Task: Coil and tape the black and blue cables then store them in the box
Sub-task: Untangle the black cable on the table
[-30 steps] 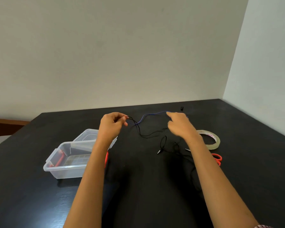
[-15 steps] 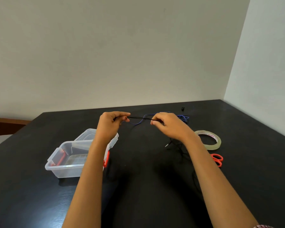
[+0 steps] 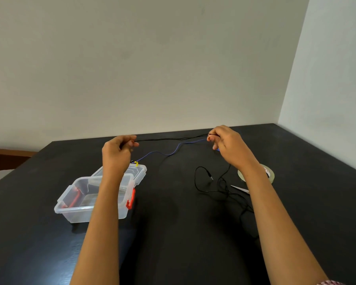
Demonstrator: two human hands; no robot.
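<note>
My left hand (image 3: 117, 150) pinches one end of a thin black cable (image 3: 173, 139), and my right hand (image 3: 227, 144) pinches it farther along, so the cable runs taut between them above the table. A blue cable (image 3: 164, 153) sags below that span, running from my right hand down to a yellow-tipped end (image 3: 136, 163) near the box. More black cable (image 3: 212, 186) lies in loose loops on the table under my right forearm. The clear plastic box (image 3: 70, 210) with red latches stands open at the left, partly hidden by my left forearm.
A roll of clear tape (image 3: 270, 173) lies at the right, half hidden by my right wrist. The scissors' blade tip (image 3: 239, 189) shows beside my right forearm. The box lid (image 3: 140, 171) lies behind the box. The black table (image 3: 173, 233) meets walls behind and at the right.
My hands, close together half a second ago, have pulled apart. The black cable is drawn out straight between them, and the blue cable has been dragged out with it.
</note>
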